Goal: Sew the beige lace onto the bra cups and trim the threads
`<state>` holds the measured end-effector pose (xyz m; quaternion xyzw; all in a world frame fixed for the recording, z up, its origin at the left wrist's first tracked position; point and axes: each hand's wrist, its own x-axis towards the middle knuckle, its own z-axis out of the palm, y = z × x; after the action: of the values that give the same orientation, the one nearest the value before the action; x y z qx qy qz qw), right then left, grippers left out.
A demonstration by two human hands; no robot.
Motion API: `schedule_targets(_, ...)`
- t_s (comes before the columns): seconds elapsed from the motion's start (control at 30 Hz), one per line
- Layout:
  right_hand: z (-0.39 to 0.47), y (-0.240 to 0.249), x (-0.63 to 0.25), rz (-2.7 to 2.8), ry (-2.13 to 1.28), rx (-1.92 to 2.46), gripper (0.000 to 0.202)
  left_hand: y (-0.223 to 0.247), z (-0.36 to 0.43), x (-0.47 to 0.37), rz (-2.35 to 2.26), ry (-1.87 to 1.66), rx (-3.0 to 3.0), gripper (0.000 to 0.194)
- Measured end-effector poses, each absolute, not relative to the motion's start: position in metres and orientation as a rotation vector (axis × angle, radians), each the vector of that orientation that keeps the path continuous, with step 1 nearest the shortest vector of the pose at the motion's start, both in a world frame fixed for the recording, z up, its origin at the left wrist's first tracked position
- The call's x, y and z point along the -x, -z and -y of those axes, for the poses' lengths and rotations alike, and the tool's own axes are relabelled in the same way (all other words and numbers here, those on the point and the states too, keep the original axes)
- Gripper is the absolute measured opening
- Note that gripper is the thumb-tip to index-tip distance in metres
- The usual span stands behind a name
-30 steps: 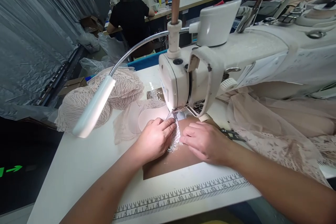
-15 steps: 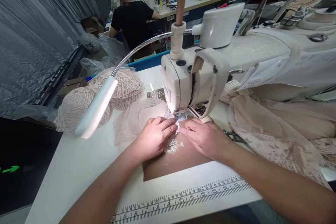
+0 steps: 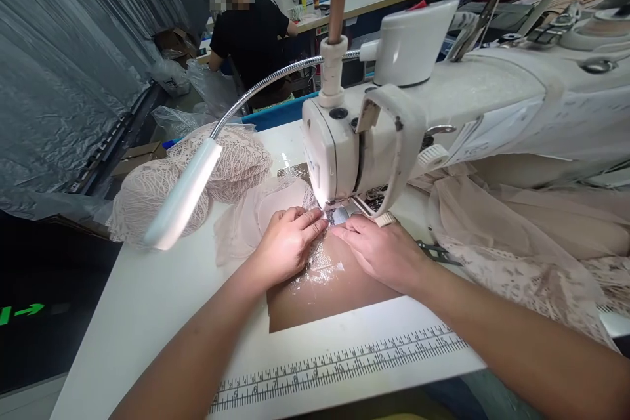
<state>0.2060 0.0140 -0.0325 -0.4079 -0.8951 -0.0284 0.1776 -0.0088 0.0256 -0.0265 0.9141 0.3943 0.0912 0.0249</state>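
Under the head of a white sewing machine [image 3: 331, 157], pale lace-edged fabric [image 3: 278, 200] with a smooth moulded cup lies left of the needle. My left hand [image 3: 290, 243] is closed, thumb and fingers pinching the edge of this fabric just before the presser foot [image 3: 335, 210]. On the right, my right hand [image 3: 378, 246] is closed too, its fingertips together close to the foot. What they hold, if anything, is hidden. Both hands rest over a brown sheet [image 3: 335, 295] with shiny clear tape, fixed to the white table.
A lamp [image 3: 184, 193] on a bendy metal neck hangs at left. Behind it sit lace piles [image 3: 152, 203]. Sheer lace fabric [image 3: 522, 236] lies at right, near dark scissors-like metal [image 3: 436, 251]. A printed ruler [image 3: 339, 371] runs along the front. A co-worker [image 3: 251, 39] sits beyond.
Both hands have moved slightly forward, closer to the presser foot. The white strip of fabric that showed between my fingertips has gone mostly out of sight, baring more tape. The view has shifted slightly.
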Motion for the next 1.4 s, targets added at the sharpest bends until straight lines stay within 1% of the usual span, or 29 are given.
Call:
schedule_targets(0.3, -0.014, 0.029, -0.208, 2.515, -0.039, 1.194, 0.032, 0.02, -0.021, 0.006, -1.377, -0.211, -2.832, 0.038)
schedule_targets(0.5, -0.015, 0.028, -0.211, 2.461, -0.073, 1.327, 0.032, -0.013, -0.003, 0.005, -1.455, 0.04, -2.682, 0.041)
schedule_targets(0.63, -0.016, 0.031, -0.213, 2.465, -0.088, 1.409, 0.032, -0.028, 0.009, 0.004, -1.336, 0.074, -2.565, 0.033)
schedule_targets(0.87, -0.016, 0.03, -0.212, 2.496, -0.044, 1.426, 0.032, -0.006, 0.009, -0.008, -1.273, -0.117, -2.666, 0.033)
schedule_targets(1.0, -0.014, 0.026, -0.211, 2.466, -0.055, 1.327, 0.031, -0.001, 0.011, -0.011, -1.28, -0.095, -2.729, 0.038)
schedule_targets(1.2, -0.013, 0.025, -0.211, 2.479, -0.208, 1.081, 0.029, -0.005, 0.013, -0.011, -1.311, -0.006, -2.759, 0.04)
schedule_targets(1.4, -0.012, 0.028, -0.212, 2.511, -0.189, 1.08, 0.028, -0.004, 0.01, -0.011, -1.282, 0.002, -2.776, 0.044)
